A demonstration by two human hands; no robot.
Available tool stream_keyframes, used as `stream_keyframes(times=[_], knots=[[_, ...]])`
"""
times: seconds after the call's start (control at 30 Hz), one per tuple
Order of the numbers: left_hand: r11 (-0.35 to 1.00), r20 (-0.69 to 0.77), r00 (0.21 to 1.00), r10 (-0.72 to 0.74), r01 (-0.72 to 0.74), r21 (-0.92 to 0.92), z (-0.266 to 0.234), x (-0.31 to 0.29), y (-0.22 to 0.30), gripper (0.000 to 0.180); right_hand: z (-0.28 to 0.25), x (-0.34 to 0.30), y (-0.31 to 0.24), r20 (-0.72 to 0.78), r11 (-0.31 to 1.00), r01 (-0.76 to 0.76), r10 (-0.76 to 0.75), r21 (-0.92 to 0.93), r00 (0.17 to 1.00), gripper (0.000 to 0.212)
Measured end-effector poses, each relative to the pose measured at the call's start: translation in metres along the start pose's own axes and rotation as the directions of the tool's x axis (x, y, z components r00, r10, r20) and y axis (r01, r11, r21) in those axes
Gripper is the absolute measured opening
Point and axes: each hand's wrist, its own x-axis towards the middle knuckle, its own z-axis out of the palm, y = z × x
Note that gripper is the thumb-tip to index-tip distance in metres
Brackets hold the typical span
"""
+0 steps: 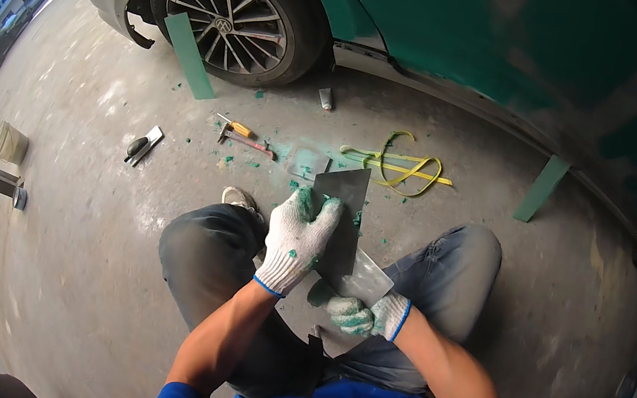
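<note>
Both my hands wear white knitted gloves with blue cuffs and green stains. My left hand is closed on the edge of a dark grey rectangular sheet, its thumb toward the sheet's upper part. The sheet stands tilted between my knees. Below and to its right, my right hand is closed around a flat, shiny metal plate. The sheet's lower end overlaps that plate; I cannot tell whether they touch. The grip under the right fingers is hidden.
Ahead stands a green-coated car with its wheel. Green strips lean there. On the concrete lie a yellow strap, yellow-handled screwdriver, clear square plate, small tube and black-handled tool. A bucket stands left.
</note>
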Motion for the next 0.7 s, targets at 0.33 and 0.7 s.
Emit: stream_keyframes(times=[0.33, 0.7], knots=[[0.997, -0.099, 0.995, -0.015, 0.008, -0.071, 0.001, 0.004, -0.006, 0.03, 0.001, -0.016, -0.008, 0.276, 0.312, -0.503, 0.554, 0.806, 0.785, 0.059], [0.88, -0.037, 0.99, -0.135, 0.103, -0.463, -0.01, 0.026, -0.048, 0.028, -0.013, -0.043, -0.037, -0.09, 0.182, 0.085, -0.775, -0.98, 0.625, 0.031]])
